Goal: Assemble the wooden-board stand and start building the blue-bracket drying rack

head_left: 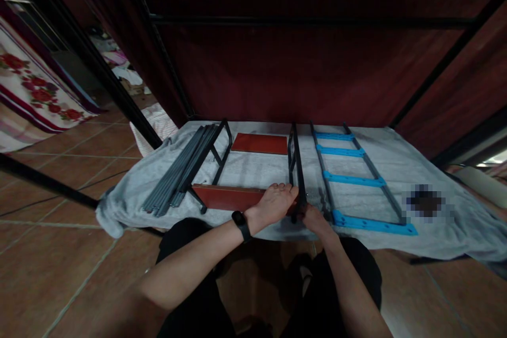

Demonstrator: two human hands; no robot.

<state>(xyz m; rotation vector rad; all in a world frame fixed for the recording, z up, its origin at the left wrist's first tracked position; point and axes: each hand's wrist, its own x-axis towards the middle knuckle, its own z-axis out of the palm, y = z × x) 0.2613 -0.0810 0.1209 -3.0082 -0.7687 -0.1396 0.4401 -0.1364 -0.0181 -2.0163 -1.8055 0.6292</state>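
Note:
A reddish-brown board [225, 198] stands on edge between two black metal side frames. My left hand [276, 202], with a black band on its wrist, grips the board's right end beside the right side frame [297, 161]. At the outer side of that frame, low down at its near end, my right hand [315, 218] is closed; its fingertips are partly hidden and I cannot see what they hold. The left side frame [206, 158] meets the board's other end. Another reddish-brown board [259, 143] spans between the frames at the back.
A bundle of grey metal tubes [180, 171] lies left of the frames. To the right is a ladder-like piece of grey tubes with blue crossbars [352, 179]. All rest on a grey blanket [400, 153] on a bed with black posts [114, 84] and dark red curtains [277, 74].

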